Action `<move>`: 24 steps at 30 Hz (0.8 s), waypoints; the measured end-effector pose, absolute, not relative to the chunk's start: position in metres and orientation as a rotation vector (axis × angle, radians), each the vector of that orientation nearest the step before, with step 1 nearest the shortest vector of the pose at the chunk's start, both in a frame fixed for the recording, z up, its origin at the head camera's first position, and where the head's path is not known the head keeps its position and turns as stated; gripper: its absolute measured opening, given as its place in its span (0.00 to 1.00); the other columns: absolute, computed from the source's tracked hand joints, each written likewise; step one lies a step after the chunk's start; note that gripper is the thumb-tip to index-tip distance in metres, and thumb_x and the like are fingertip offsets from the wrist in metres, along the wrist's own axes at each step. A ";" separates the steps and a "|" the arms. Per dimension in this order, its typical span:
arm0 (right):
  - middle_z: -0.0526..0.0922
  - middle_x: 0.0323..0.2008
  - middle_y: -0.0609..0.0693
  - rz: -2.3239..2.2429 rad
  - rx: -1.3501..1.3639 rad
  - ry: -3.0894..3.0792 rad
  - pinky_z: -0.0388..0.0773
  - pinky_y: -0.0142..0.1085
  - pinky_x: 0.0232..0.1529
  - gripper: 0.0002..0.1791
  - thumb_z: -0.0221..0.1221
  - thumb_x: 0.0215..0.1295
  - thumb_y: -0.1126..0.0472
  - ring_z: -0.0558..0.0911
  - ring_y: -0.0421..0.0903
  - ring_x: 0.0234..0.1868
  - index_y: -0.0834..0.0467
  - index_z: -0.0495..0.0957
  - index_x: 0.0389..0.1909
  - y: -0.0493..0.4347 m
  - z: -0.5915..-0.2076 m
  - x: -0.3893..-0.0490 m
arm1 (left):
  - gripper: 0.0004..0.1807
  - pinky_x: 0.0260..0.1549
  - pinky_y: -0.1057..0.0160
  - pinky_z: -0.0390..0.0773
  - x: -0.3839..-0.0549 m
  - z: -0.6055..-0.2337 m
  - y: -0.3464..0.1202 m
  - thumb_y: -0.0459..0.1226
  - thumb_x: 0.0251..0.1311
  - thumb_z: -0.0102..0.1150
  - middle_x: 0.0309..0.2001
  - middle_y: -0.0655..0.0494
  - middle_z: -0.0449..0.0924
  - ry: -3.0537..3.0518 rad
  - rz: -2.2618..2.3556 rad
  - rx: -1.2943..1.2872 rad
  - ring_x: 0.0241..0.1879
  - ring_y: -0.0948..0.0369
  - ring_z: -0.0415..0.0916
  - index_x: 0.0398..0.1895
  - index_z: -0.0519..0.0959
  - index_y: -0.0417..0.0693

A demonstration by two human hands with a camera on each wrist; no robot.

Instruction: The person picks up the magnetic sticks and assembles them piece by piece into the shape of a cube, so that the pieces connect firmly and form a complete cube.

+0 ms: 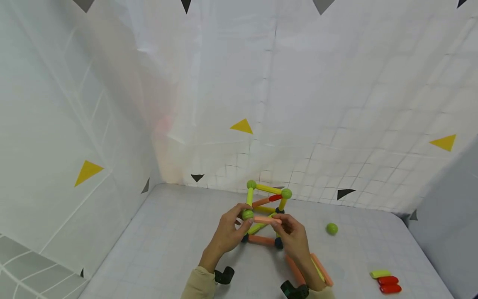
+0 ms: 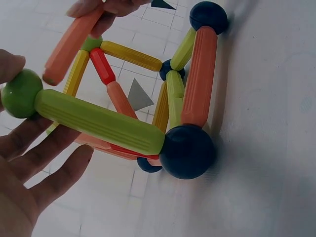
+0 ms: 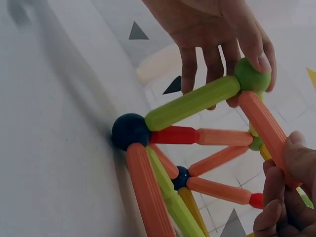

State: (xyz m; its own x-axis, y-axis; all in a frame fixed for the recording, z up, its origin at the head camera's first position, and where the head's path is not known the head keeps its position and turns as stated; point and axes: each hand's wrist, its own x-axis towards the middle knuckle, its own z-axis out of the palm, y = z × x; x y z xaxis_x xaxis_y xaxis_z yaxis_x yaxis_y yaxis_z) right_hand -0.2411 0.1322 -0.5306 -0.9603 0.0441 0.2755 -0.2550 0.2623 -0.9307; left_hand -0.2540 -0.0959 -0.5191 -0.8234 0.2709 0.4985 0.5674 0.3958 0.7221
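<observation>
A cube-like frame of coloured rods and balls stands on the table, with navy balls at its lower corners. My left hand pinches a green ball at the frame's near upper left corner, atop an upright lime rod. Its other fingers spread loosely behind that rod. Between thumb and fingers, my right hand pinches an orange rod by one end. The rod's free end lies right at the green ball. Two more green balls top the far corners, joined by a yellow rod.
To the right lies a loose green ball. Two short red rods and a short lime rod lie nearer the right edge. Longer orange rods lie beneath and beside the right forearm. A white sheet wall rises behind the table.
</observation>
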 end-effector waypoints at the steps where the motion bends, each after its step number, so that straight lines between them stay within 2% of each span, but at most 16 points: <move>1: 0.89 0.44 0.56 1.764 0.195 -2.281 0.82 0.34 0.35 0.13 0.67 0.73 0.57 0.84 0.40 0.35 0.58 0.85 0.53 0.130 -0.530 -0.241 | 0.16 0.40 0.50 0.86 -0.254 -0.519 -0.096 0.41 0.75 0.63 0.47 0.59 0.84 -2.360 -1.401 -0.730 0.45 0.64 0.80 0.61 0.78 0.49; 9: 0.88 0.44 0.57 1.791 0.171 -2.230 0.83 0.35 0.37 0.14 0.64 0.76 0.58 0.85 0.42 0.38 0.61 0.84 0.56 0.128 -0.527 -0.243 | 0.15 0.40 0.50 0.87 -0.254 -0.520 -0.094 0.40 0.74 0.63 0.46 0.60 0.84 -2.367 -1.448 -0.733 0.44 0.64 0.80 0.60 0.77 0.53; 14: 0.87 0.43 0.55 1.867 0.101 -2.174 0.80 0.35 0.34 0.15 0.62 0.78 0.57 0.84 0.47 0.38 0.62 0.82 0.57 0.133 -0.525 -0.244 | 0.17 0.41 0.50 0.87 -0.253 -0.518 -0.096 0.39 0.74 0.63 0.44 0.60 0.83 -2.385 -1.444 -0.726 0.44 0.64 0.80 0.62 0.77 0.47; 20: 0.85 0.39 0.51 1.886 0.138 -2.192 0.77 0.34 0.30 0.15 0.63 0.77 0.55 0.81 0.44 0.35 0.61 0.83 0.56 0.127 -0.521 -0.242 | 0.16 0.43 0.54 0.86 -0.253 -0.516 -0.095 0.40 0.75 0.63 0.48 0.61 0.84 -2.412 -1.437 -0.710 0.45 0.63 0.80 0.62 0.76 0.53; 24: 0.86 0.42 0.51 1.893 0.149 -2.199 0.79 0.33 0.33 0.15 0.64 0.76 0.54 0.82 0.42 0.36 0.59 0.83 0.55 0.124 -0.519 -0.239 | 0.17 0.46 0.53 0.85 -0.252 -0.518 -0.092 0.41 0.75 0.63 0.56 0.59 0.84 -2.414 -1.425 -0.709 0.50 0.62 0.81 0.64 0.76 0.57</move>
